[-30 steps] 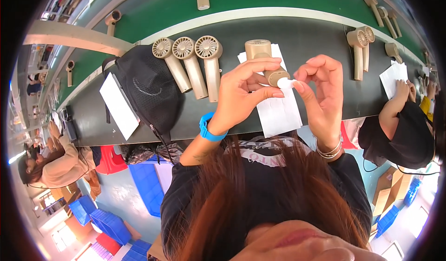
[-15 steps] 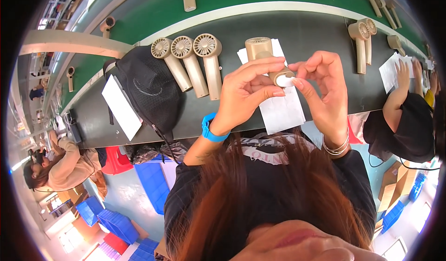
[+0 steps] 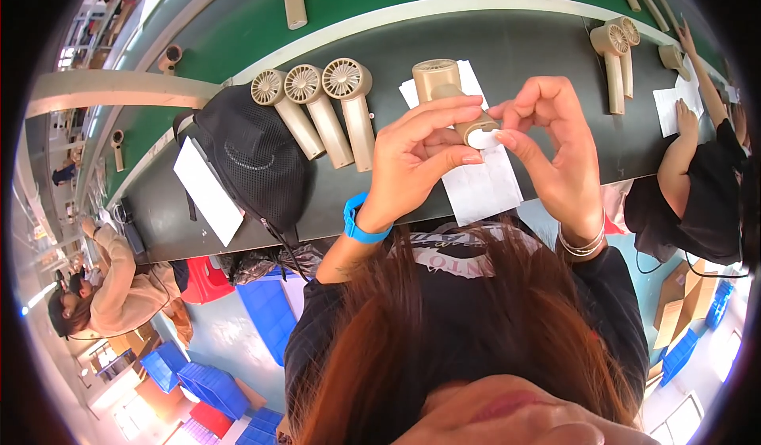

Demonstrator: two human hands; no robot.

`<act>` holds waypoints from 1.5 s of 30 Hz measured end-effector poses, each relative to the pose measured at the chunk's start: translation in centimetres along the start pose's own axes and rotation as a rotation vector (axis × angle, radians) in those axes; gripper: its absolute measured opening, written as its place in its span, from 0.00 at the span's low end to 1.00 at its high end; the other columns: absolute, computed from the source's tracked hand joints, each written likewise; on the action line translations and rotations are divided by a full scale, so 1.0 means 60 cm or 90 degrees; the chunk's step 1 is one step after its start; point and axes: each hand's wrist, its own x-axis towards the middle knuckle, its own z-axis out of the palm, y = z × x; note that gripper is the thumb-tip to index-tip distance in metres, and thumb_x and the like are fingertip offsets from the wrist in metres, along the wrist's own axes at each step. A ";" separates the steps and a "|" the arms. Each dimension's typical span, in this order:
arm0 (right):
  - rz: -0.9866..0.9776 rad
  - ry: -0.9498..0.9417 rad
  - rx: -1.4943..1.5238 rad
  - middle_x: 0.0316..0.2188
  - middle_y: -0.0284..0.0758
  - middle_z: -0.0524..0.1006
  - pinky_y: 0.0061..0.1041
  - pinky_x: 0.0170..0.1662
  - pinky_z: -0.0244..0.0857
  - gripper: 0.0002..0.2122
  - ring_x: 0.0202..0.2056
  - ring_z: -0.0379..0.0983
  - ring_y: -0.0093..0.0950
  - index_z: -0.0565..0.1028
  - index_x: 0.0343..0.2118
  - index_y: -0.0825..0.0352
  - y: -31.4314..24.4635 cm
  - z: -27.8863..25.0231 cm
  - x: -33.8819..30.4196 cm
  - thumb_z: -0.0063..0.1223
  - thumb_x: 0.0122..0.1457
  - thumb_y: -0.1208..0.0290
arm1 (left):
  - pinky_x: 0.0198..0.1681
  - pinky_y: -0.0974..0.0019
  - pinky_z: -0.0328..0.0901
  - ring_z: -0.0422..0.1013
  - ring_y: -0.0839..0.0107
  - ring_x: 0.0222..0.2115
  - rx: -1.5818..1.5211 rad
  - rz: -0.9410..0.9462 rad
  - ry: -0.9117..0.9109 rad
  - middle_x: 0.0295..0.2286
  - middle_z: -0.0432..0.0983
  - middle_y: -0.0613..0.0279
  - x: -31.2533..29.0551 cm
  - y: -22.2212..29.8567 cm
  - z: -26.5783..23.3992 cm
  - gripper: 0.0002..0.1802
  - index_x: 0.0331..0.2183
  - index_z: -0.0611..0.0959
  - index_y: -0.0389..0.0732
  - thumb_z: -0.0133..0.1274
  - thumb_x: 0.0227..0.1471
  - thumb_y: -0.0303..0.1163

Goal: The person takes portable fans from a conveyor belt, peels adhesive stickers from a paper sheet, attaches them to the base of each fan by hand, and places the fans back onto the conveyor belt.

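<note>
Green conveyor belt (image 3: 238,17), dark workbench (image 3: 523,49), blue crates (image 3: 214,385) on floor

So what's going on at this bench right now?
A person at a dark workbench holds a beige handheld fan up in the left hand. The right hand presses a small white round sticker onto the end of its handle. A white sheet lies on the bench below the hands. Three more fans lie side by side next to a black mesh bag. Another person's arm rests on the bench at the right.
</note>
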 end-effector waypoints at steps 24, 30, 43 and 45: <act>-0.002 0.020 -0.080 0.25 0.30 0.71 0.20 0.39 0.59 0.15 0.36 0.71 0.22 0.63 0.39 0.67 -0.012 0.000 0.000 0.55 0.51 0.83 | 0.44 0.66 0.73 0.72 0.66 0.43 -0.022 0.003 0.003 0.49 0.68 0.51 -0.001 -0.005 0.003 0.21 0.44 0.77 0.32 0.56 0.45 0.13; 0.002 0.037 -0.124 0.25 0.31 0.71 0.21 0.40 0.60 0.17 0.36 0.72 0.23 0.64 0.42 0.67 -0.015 0.003 -0.006 0.55 0.50 0.84 | 0.45 0.66 0.72 0.71 0.66 0.45 -0.012 0.008 0.015 0.48 0.69 0.52 -0.007 -0.005 0.008 0.18 0.43 0.78 0.32 0.56 0.46 0.15; -0.048 0.077 -0.224 0.25 0.36 0.75 0.27 0.37 0.66 0.20 0.30 0.74 0.34 0.63 0.45 0.66 -0.016 0.006 -0.014 0.56 0.50 0.80 | 0.44 0.68 0.72 0.72 0.68 0.43 -0.025 0.011 0.021 0.46 0.69 0.53 -0.008 -0.008 0.017 0.17 0.42 0.78 0.33 0.55 0.46 0.14; -0.117 0.085 -0.378 0.25 0.36 0.74 0.26 0.37 0.66 0.20 0.29 0.73 0.34 0.64 0.45 0.65 -0.018 0.008 -0.008 0.57 0.49 0.80 | 0.42 0.71 0.72 0.72 0.70 0.43 -0.009 0.021 0.035 0.46 0.70 0.53 -0.009 -0.007 0.013 0.18 0.42 0.78 0.33 0.55 0.46 0.13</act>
